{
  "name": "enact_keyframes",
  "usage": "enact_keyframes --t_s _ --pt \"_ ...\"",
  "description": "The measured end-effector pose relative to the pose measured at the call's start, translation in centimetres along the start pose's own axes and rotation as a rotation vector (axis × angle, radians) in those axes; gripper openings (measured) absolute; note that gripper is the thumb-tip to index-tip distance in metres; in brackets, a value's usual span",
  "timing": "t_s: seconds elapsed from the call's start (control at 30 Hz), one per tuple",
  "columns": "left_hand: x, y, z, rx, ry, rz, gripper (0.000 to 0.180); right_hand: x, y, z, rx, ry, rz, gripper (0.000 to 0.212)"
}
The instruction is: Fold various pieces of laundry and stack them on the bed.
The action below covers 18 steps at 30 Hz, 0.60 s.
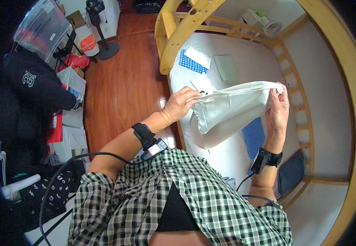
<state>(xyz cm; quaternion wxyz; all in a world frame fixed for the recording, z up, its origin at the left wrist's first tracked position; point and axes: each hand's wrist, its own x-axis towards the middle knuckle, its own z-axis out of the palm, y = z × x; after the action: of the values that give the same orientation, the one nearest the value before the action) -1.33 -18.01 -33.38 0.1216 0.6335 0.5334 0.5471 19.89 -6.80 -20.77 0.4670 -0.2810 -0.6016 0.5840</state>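
Both my hands stretch a white cloth [235, 102], shaped like a pillowcase, above the bed. My left hand [180, 104] pinches its left top corner between thumb and fingers. At the other end my right hand [279, 104] grips the right top corner, fingers curled round the edge. The cloth hangs down in doubled layers, with one corner drooping near the left. Beyond it on the white bed sheet [190, 43] lie a blue checked cloth [190, 62], a folded white cloth [198, 56], a pale green folded cloth [226, 69] and a white piece with a black print [203, 83].
A wooden bunk bed frame [167, 41] surrounds the mattress. Blue cloth [253, 137] and a dark cushion [291, 172] lie along its right side. At left stand a black fan [104, 33], a clear plastic box [44, 30] and a hanging dark jacket [34, 78]. A cable [83, 156] runs from my left wrist.
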Motion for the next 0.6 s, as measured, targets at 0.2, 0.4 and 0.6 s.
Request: enact_keyframes --t_s 0.2,0.4,0.6 --pt "3.0 0.4 1.7 -0.150 -0.324 -0.472 0.046 1.9 -0.4 -1.3 0.040 -0.020 -0.005 0.014" --pt "1.5 -2.0 4.1 -0.010 -0.304 -0.235 0.046 1.5 1.1 -1.6 0.060 -0.049 0.003 0.015" --pt "6.3 2.0 5.2 -0.100 -0.210 -0.284 0.048 4.0 -2.2 -3.2 0.128 -0.074 0.040 0.015"
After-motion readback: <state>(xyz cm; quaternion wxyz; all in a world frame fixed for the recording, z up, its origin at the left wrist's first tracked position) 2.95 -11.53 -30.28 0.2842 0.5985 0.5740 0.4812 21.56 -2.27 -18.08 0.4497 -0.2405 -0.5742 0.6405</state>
